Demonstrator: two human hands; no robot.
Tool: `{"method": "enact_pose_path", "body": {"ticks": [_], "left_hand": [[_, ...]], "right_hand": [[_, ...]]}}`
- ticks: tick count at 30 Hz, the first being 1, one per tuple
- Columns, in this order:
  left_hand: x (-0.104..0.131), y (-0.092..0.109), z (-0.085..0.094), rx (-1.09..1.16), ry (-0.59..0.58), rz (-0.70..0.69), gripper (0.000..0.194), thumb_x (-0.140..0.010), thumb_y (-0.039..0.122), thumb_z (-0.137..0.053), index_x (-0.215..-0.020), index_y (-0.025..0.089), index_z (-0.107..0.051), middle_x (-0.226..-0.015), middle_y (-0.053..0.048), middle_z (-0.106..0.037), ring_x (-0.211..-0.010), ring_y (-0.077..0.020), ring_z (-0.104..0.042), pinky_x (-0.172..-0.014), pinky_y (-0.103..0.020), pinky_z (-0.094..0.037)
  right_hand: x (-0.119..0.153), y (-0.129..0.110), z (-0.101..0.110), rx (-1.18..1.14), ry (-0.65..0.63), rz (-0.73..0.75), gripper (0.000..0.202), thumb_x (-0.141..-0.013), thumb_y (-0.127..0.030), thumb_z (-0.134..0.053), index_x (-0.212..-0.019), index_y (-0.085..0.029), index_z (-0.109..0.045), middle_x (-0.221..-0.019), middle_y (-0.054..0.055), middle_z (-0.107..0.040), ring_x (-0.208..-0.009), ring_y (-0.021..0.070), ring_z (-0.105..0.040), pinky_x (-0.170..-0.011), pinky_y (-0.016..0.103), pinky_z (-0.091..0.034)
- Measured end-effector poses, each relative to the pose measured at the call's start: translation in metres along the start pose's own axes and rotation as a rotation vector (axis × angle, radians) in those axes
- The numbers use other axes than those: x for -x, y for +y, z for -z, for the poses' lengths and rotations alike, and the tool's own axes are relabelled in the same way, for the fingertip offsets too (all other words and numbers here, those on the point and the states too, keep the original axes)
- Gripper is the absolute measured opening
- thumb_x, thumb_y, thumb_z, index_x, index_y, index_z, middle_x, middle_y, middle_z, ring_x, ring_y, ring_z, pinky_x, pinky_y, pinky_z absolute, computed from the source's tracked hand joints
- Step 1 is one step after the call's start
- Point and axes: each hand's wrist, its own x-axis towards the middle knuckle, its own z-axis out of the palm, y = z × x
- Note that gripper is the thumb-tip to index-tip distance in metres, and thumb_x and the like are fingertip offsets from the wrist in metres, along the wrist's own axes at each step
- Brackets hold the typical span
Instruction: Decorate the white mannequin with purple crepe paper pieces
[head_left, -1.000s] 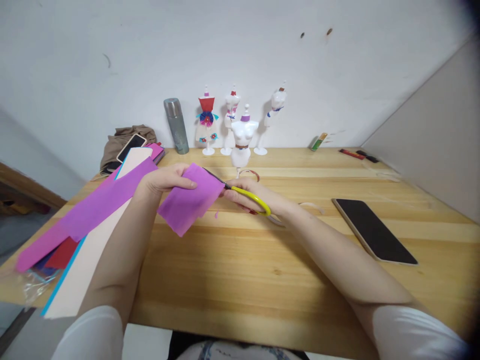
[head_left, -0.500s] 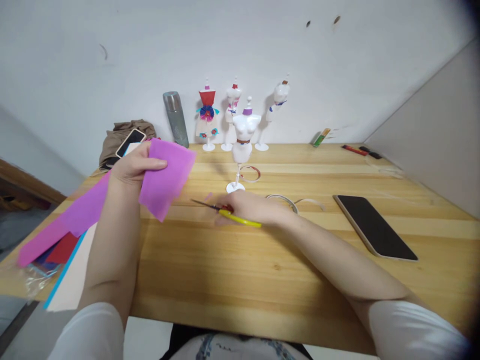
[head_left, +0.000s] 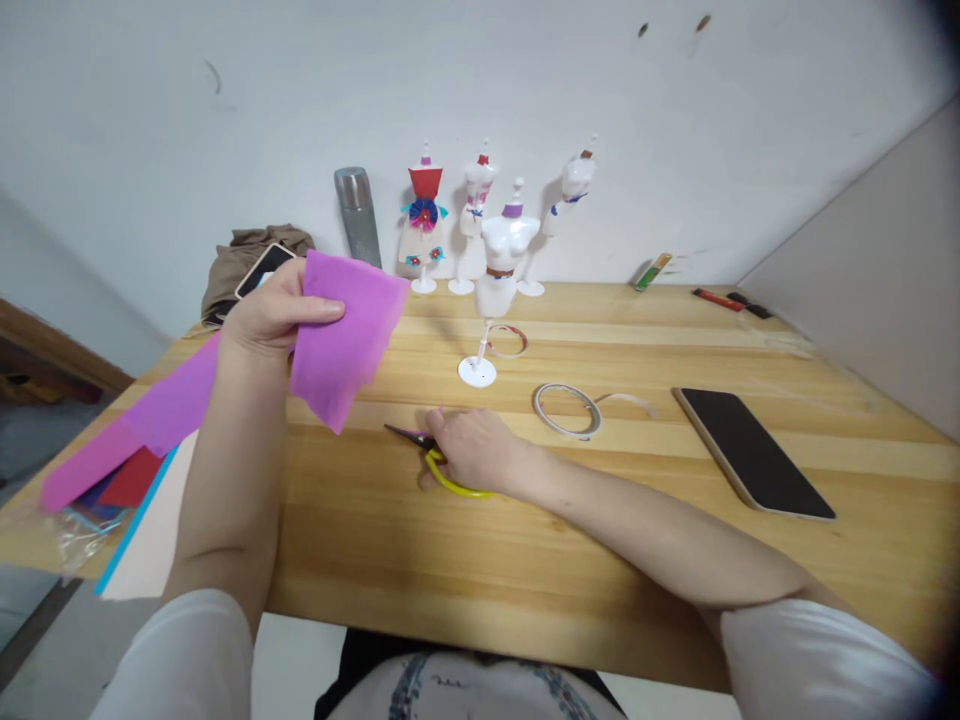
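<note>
My left hand (head_left: 281, 305) pinches a piece of purple crepe-like sheet (head_left: 349, 340), held above the table with its cut edge hanging down. Lower and to the right, my right hand (head_left: 476, 450) is closed around yellow-handled scissors (head_left: 450, 485) close to the tabletop. The dark blades point left, and a small purple scrap shows by my fingers. Just beyond that hand stands a small white mannequin (head_left: 506, 245) with a purple neck band and a brown waist band. A longer purple strip (head_left: 150, 420) lies at the left, partly behind my left forearm.
Several dressed mini mannequins, one in a red top (head_left: 425, 183), stand along the wall beside a grey flask (head_left: 358, 215). A tape roll (head_left: 568, 412) and a phone (head_left: 750, 450) lie to the right. Coloured sheets (head_left: 139, 480) lie at the left edge; a brown cloth (head_left: 232, 265) sits behind.
My right hand with the scissors has come down and nearer to me, uncovering the tape roll. My left hand still holds the purple sheet, nearly in place. The view has shifted slightly.
</note>
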Motion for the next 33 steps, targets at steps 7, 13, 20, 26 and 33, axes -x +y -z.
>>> {"method": "enact_pose_path", "body": {"ticks": [7, 13, 20, 26, 33], "left_hand": [[-0.001, -0.001, -0.006, -0.003, -0.016, 0.018, 0.047, -0.059, 0.024, -0.088, -0.1, 0.008, -0.069, -0.068, -0.002, -0.071, -0.058, -0.0171, -0.066, -0.055, -0.025, -0.051], [0.0, 0.005, -0.016, 0.075, -0.053, 0.096, 0.035, -0.057, 0.022, -0.089, -0.081, 0.012, -0.067, -0.061, 0.0, -0.069, -0.052, -0.0137, -0.065, -0.049, -0.02, -0.05], [-0.001, 0.002, -0.015, 0.031, -0.062, 0.122, 0.036, -0.056, 0.025, -0.09, -0.082, 0.01, -0.07, -0.062, -0.002, -0.07, -0.053, -0.0141, -0.065, -0.049, -0.02, -0.051], [-0.003, -0.001, -0.01, -0.06, -0.082, 0.091, 0.036, -0.059, 0.027, -0.086, -0.089, 0.012, -0.072, -0.063, 0.001, -0.067, -0.055, -0.0151, -0.066, -0.053, -0.022, -0.052], [-0.005, -0.003, -0.008, -0.106, -0.109, 0.083, 0.039, -0.061, 0.028, -0.085, -0.095, 0.013, -0.073, -0.067, 0.0, -0.068, -0.06, -0.0158, -0.067, -0.056, -0.023, -0.053]], "right_hand": [[-0.001, 0.009, 0.011, -0.145, -0.084, 0.063, 0.045, -0.078, -0.056, -0.074, -0.102, -0.019, -0.063, -0.103, 0.011, -0.075, -0.09, 0.0268, -0.071, -0.06, 0.029, -0.04], [0.001, 0.002, 0.005, -0.024, -0.023, 0.038, 0.05, -0.081, -0.047, -0.074, -0.116, -0.014, -0.058, -0.107, 0.016, -0.073, -0.098, 0.0316, -0.07, -0.065, 0.031, -0.041], [0.004, 0.018, 0.021, -0.211, -0.17, 0.174, 0.037, -0.071, -0.033, -0.077, -0.099, -0.017, -0.059, -0.09, 0.006, -0.069, -0.07, 0.0171, -0.059, -0.054, 0.027, -0.033], [0.001, 0.021, 0.029, -0.32, -0.189, 0.232, 0.016, -0.083, -0.013, -0.064, -0.068, -0.016, -0.058, -0.07, 0.0, -0.06, -0.061, 0.0103, -0.048, -0.057, 0.025, -0.03], [-0.031, 0.02, -0.014, -0.361, 0.19, 0.303, 0.007, -0.085, -0.008, -0.064, -0.086, -0.014, -0.067, -0.099, 0.007, -0.065, -0.083, 0.0155, -0.057, -0.068, 0.024, -0.036]]}}
